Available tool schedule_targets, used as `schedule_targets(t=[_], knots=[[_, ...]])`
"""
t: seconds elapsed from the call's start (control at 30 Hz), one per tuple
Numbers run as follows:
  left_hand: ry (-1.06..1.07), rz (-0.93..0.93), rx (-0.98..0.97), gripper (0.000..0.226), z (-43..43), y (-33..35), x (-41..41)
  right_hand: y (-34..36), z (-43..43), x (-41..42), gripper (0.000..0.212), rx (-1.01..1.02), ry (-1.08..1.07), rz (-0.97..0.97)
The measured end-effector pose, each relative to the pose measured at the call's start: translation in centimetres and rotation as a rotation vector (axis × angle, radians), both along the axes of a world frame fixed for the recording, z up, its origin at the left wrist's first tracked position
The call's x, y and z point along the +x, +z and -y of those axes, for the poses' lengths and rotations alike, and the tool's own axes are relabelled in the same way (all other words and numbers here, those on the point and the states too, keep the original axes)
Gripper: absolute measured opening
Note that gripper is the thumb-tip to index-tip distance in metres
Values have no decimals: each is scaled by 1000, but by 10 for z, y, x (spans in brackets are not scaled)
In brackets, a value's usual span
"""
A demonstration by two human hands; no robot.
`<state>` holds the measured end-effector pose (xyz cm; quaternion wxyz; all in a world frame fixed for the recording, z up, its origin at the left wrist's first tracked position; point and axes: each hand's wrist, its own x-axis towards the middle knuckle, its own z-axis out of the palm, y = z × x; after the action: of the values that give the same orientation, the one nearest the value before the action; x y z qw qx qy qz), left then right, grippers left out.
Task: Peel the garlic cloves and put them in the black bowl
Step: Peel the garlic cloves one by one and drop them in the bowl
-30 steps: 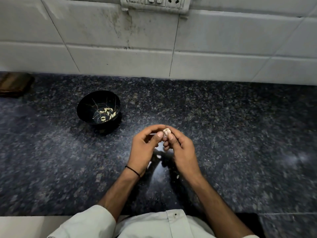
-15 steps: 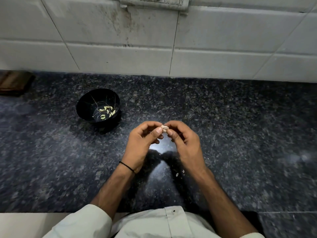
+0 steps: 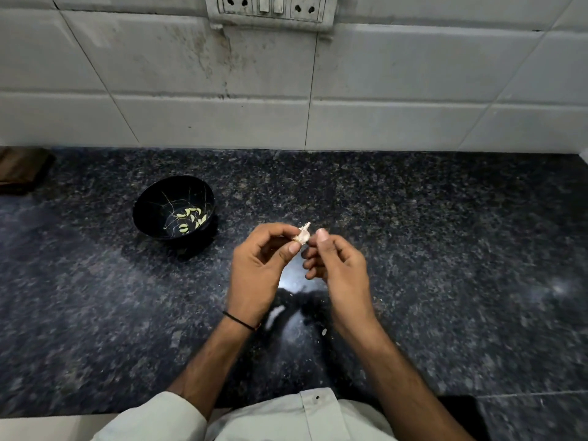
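Note:
My left hand (image 3: pixel 259 268) pinches a small garlic clove (image 3: pixel 302 236) between thumb and forefinger, its papery skin sticking up at the top. My right hand (image 3: pixel 337 265) is just to the right of the clove with its fingers curled and its thumb raised beside it; whether it touches the clove I cannot tell. Both hands hover above the dark granite counter (image 3: pixel 445 249). The black bowl (image 3: pixel 152 211) stands to the left and a little behind the hands, with several pale peeled cloves (image 3: pixel 189 218) lying in its bottom.
A white tiled wall (image 3: pixel 381 90) with a socket plate (image 3: pixel 270 9) closes the back of the counter. A brown wooden object (image 3: pixel 22 170) lies at the far left edge. Small white peel scraps (image 3: pixel 275 315) lie on the counter under my wrists.
The hands have drawn slightly apart; the clove now sits in the left fingers with its skin tip exposed. The head camera has tilted, showing more wall.

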<state>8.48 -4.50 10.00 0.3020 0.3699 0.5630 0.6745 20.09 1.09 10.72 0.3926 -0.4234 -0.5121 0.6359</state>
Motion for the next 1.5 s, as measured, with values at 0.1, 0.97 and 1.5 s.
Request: schedule_targets(t=[0.1, 0.97, 1.5], knots=[[-11, -72, -11, 16, 1, -2, 2, 0, 5, -3, 23, 36, 9, 10], [101, 8, -150, 15, 0, -23, 19, -14, 6, -5, 15, -362, -124, -125], [27, -404, -390, 24, -12, -83, -7, -43, -6, 17, 8, -293, -109, 117]])
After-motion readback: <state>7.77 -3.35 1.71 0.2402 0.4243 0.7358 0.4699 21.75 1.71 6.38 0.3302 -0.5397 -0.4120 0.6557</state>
